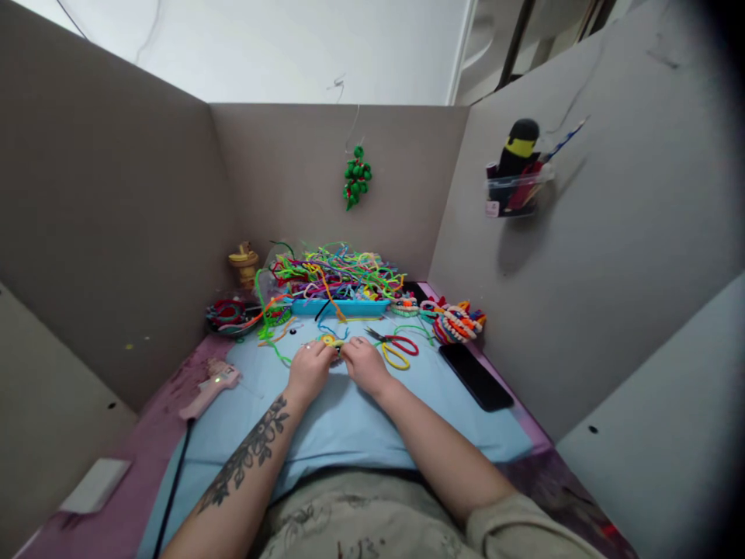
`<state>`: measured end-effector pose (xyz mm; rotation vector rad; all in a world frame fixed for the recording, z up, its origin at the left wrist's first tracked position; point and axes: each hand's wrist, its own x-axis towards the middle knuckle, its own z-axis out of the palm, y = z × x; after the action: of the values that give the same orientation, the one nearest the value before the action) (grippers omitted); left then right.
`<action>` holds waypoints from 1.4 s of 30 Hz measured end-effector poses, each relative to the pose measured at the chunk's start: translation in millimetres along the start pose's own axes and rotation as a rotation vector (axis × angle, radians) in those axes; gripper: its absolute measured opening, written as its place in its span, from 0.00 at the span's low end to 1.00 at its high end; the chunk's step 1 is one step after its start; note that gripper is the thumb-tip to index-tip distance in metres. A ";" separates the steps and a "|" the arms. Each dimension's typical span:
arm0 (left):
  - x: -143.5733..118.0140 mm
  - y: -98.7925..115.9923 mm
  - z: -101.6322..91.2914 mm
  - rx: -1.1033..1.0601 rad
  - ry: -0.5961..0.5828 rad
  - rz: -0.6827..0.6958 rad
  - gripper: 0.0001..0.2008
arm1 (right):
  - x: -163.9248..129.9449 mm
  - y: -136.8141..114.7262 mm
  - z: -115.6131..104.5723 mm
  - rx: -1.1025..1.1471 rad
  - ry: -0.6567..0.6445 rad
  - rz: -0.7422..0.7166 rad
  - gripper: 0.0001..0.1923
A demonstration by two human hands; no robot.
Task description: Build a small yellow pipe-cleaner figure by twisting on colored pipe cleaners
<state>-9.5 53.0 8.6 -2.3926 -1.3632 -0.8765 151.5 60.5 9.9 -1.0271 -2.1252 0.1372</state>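
Both hands grip one small yellow pipe-cleaner piece point(333, 341) between their fingertips, at the middle of the counter. Left hand point(310, 366) pinches the left end of the piece; the forearm behind it carries a dark tattoo. Right hand point(364, 362) pinches the right end, fingers curled inward. Fine detail of the piece is too small to make out.

Both hands rest on a light blue mat point(326, 419) that covers the near and central part of the counter point(145, 458).

Surrounding items:
- Scissors point(393, 346) with one red and one yellow handle loop lie just right of the right hand, blades pointing left and far.
- A black phone point(476, 376) lies flat at the right edge of the mat.
- A pink glue gun point(209, 386) lies at the left, with a black cord running toward the near edge.
- A blue tray point(341, 307) heaped with multicoloured pipe cleaners point(334, 273) stands at the far side.
- Finished coiled pieces point(457, 321) sit to the right of the tray.
- A green beaded ornament point(357, 177) hangs on the far partition wall.
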 end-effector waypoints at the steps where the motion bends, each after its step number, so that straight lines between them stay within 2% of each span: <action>1: -0.2 -1.2 0.3 -0.013 0.003 -0.014 0.08 | 0.8 1.3 -0.7 0.036 -0.006 -0.010 0.08; 3: -0.7 -5.3 0.6 -0.083 0.033 -0.070 0.09 | 4.8 10.6 -4.3 0.144 -0.002 -0.015 0.07; 4: -1.1 -7.8 0.9 -0.132 0.057 -0.107 0.10 | 8.1 19.1 -7.3 0.186 0.017 0.008 0.11; 6: -1.8 -12.4 1.9 -0.224 0.107 -0.180 0.10 | 16.8 43.8 -14.9 0.192 0.138 0.177 0.16; 8: -2.5 -15.3 4.1 -0.286 0.137 -0.227 0.10 | 26.4 74.5 -22.7 0.073 0.235 0.353 0.13; 11: -3.0 -15.4 8.5 -0.335 0.141 -0.243 0.09 | 36.8 117.8 -29.8 -0.183 0.133 0.543 0.09; 13: -3.2 -14.0 10.7 -0.352 0.141 -0.235 0.09 | 39.6 138.2 -30.5 -0.284 0.056 0.628 0.12; 16: -3.8 -13.2 11.7 -0.371 0.156 -0.230 0.09 | 40.2 154.8 -28.4 -0.326 -0.114 0.778 0.16; 19: -5.0 -14.4 10.3 -0.392 0.179 -0.241 0.09 | 40.9 159.4 -28.4 -0.368 -0.200 0.774 0.12; 22: -5.7 -15.1 8.3 -0.409 0.214 -0.255 0.09 | 44.0 156.9 -36.7 -0.384 -0.176 0.735 0.09; 25: -5.0 -14.2 6.7 -0.428 0.226 -0.258 0.09 | 49.3 148.5 -56.0 -0.347 -0.098 0.645 0.09; 30: -3.0 -12.4 6.0 -0.454 0.217 -0.260 0.09 | 55.0 111.7 -96.7 0.027 0.167 0.320 0.11; 33: -2.9 -13.0 5.7 -0.472 0.210 -0.254 0.09 | 52.4 76.1 -105.4 0.123 0.266 0.114 0.11; 37: -3.7 -13.9 3.9 -0.489 0.241 -0.264 0.07 | 41.5 34.5 -86.1 0.204 0.180 -0.066 0.10; 42: -3.8 -10.3 1.8 -0.511 0.252 -0.248 0.07 | 23.5 10.0 -42.4 0.267 0.059 -0.142 0.12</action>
<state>-19.0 56.7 4.1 -2.3586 -1.4918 -1.7097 177.1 74.8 49.8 -0.7144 -2.0515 0.3083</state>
